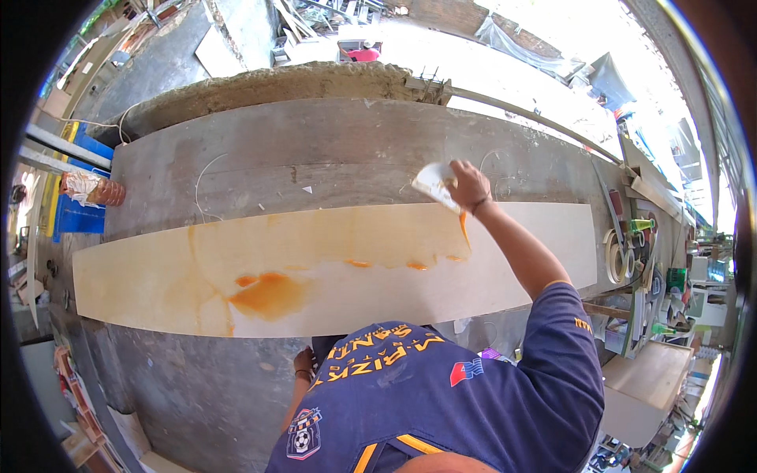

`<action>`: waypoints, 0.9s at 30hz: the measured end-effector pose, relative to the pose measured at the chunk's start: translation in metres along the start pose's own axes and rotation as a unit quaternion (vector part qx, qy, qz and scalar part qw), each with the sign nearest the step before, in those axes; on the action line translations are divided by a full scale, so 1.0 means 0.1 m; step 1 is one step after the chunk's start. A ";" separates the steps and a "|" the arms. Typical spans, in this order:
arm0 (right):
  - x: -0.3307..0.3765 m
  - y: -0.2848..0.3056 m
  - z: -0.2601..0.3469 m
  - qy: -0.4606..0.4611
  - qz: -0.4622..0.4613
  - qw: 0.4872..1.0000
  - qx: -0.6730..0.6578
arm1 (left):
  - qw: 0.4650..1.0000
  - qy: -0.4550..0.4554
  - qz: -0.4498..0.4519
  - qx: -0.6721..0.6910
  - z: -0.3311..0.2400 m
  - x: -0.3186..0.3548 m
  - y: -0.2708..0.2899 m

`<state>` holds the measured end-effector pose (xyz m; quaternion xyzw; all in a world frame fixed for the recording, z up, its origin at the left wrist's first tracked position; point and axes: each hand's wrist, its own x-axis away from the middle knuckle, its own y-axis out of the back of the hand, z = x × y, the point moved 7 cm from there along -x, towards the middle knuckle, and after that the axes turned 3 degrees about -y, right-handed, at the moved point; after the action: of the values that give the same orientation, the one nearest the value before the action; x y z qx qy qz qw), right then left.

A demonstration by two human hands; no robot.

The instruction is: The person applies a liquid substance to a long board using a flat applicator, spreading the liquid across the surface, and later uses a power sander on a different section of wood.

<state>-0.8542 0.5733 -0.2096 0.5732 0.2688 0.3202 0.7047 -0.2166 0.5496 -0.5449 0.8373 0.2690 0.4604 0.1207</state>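
Observation:
A long pale board [520,244] lies across the grey worktable, its left part tinted yellow-orange. An orange puddle of a thick liquid [272,296] sits on it left of centre, with smaller orange dabs along its middle. My right hand [471,188] is closed on a flat white spreader [434,184] above the board's far edge. A streak of orange [464,230] shows below the spreader's right corner. Low beside my body, next to the board's near edge, is my left hand [303,361]; its fingers are partly hidden and too small to read.
A reddish container [106,191] with a crumpled pale top stands at the left near a blue bin [79,217]. Rolls of tape [613,256] and a green bottle [640,225] lie at the table's right end. Beyond a rough ledge [260,84], another person [364,54] is far off.

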 end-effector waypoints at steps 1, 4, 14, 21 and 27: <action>-0.12 0.10 -0.02 -0.004 -0.022 1.000 -0.004 | 1.000 0.003 0.012 -0.025 -0.06 0.03 0.05; 0.05 0.40 -0.11 -0.001 -0.042 0.998 -0.046 | 0.977 0.115 -0.003 0.177 -0.24 0.11 0.21; 0.42 -0.09 -0.93 0.010 -0.051 0.998 0.030 | 0.997 -0.067 -0.009 -0.043 -0.26 -0.27 0.16; 0.28 0.45 -1.09 -0.013 -0.088 0.995 -0.043 | 0.974 -0.132 0.017 -0.184 -0.58 -0.02 0.25; 1.06 0.04 -1.23 -0.048 0.201 0.978 -0.008 | 0.937 -0.209 -0.042 -0.275 0.53 -0.29 0.04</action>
<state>-0.8775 0.7322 -0.2310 0.6245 0.1110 0.4294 0.6429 -0.1834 0.5320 -0.5924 0.8368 0.1354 0.3252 0.4191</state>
